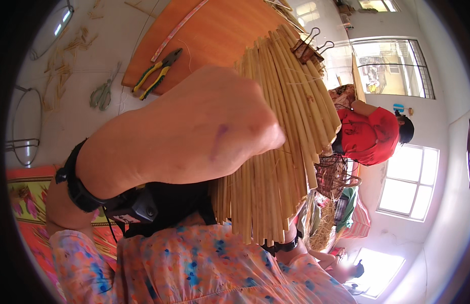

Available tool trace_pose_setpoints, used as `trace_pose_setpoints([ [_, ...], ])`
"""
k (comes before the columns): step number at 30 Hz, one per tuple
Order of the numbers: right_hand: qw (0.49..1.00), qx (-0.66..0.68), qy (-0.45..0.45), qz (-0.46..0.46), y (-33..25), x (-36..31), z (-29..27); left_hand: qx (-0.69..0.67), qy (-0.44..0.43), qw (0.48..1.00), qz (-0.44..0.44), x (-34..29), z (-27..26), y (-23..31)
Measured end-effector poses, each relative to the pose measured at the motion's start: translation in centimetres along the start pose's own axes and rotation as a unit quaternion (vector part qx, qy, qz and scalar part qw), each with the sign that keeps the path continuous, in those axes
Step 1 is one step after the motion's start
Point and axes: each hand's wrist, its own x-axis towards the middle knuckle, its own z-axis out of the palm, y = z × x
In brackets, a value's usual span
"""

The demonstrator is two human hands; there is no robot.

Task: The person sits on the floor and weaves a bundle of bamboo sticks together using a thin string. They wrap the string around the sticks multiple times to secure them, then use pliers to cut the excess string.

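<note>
My left hand point(237, 119) is closed in a fist in front of a row of pale straw stalks point(290, 111), its back toward me. Its fingertips are turned away, so what they grip is hidden. The stalks lie side by side like a mat, with loose ends hanging toward my lap. A rusty binder clip point(307, 52) bites the far right end of the row. Of my right arm only the banded wrist point(290, 243) shows, beside the lower end of the stalks; the right hand's fingers are hidden.
Pliers point(158, 73) with yellow-green handles lie on an orange board point(209, 30). Scissors point(104, 93) and straw scraps point(78, 40) are on the floor at left. A person in red point(369, 134) sits at right near a wicker basket point(333, 177); another person point(341, 271) is lower right.
</note>
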Motion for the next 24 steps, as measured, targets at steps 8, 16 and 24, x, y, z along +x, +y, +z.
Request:
trace_pose_setpoints([
  [8, 0.996, 0.057, 0.063, -0.024, -3.3, 4.3, 2.2, -0.006, -0.030, 0.999, -0.028, 0.6, -0.9, 0.9],
  [16, 0.976, 0.167, 0.107, -0.085, -2.8, 5.3, 3.7, -0.002, -0.070, 0.994, -0.078, 1.0, -1.4, 1.4],
  [24, 0.966, 0.188, 0.142, -0.110, -2.4, 5.6, 5.2, 0.011, -0.117, 0.988, -0.096, 0.5, -2.4, 0.9],
])
